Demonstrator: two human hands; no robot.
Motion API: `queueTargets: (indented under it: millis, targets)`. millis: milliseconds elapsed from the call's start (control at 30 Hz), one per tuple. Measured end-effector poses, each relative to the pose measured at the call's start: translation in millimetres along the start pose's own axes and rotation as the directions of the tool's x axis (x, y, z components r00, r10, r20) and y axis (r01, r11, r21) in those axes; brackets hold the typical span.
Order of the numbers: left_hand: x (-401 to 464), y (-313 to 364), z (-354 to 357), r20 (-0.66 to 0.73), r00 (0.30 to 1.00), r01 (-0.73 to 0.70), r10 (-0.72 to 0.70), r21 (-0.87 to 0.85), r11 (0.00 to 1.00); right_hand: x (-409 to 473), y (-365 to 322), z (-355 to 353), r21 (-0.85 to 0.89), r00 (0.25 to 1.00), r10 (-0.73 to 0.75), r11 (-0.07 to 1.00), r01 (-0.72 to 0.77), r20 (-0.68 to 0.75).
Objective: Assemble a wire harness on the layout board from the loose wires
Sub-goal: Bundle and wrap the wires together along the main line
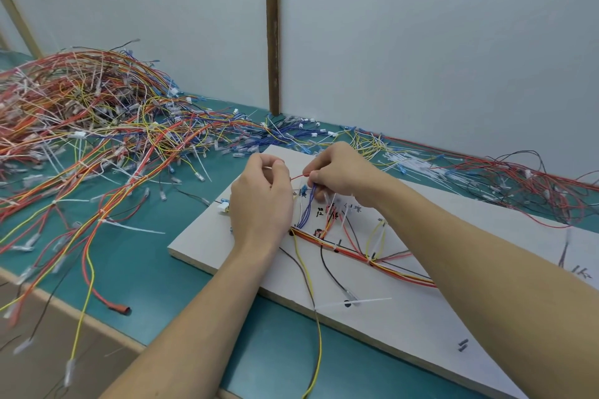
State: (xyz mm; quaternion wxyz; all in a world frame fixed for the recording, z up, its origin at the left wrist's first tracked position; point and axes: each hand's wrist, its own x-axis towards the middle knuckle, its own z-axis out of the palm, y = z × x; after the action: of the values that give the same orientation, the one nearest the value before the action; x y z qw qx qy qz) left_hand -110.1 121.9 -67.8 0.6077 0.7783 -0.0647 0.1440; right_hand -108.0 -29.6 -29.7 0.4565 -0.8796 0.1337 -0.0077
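The white layout board [402, 317] lies on the green table, with a red, orange and yellow wire bundle [359, 256] running across it. Both hands work over the board's far left part. My left hand [262, 201] has its fingers curled, pinching something thin near its fingertips. My right hand [340, 172] pinches a red wire [299, 176] that stretches toward the left hand. A group of blue wires [306, 210] rises from the bundle up to my right fingers. A white connector [223, 206] sits at the board's left edge beside my left hand.
A big tangled heap of loose wires [81, 113] covers the table at the left. More wires and white cable ties [486, 178] lie behind the board along the wall. A loose cable tie [356, 301] and a yellow wire [316, 327] cross the board's front edge.
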Motion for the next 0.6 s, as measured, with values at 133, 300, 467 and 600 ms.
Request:
queueTargets:
  millis: [133, 300, 467, 600]
  targets:
    - [0, -1, 1, -0.001, 1.000, -0.012, 0.012, 0.006, 1.000, 3, 0, -17, 0.054, 0.994, -0.061, 0.997, 0.057, 0.092]
    - [1, -1, 0, 0.001, 1.000, -0.006, 0.006, -0.011, 1.000, 10, -4, -14, -0.057, 0.993, -0.044, 0.997, 0.050, 0.113]
    - [1, -1, 0, -0.012, 1.000, -0.009, 0.009, -0.018, 1.000, 15, -9, -8, -0.355, 0.973, -0.041, 0.927, 0.121, 0.225]
    - [3, -2, 1, -0.031, 1.000, -0.004, 0.003, -0.031, 1.000, 18, -14, -7, -0.508, 0.963, -0.032, 0.845, 0.170, 0.269]
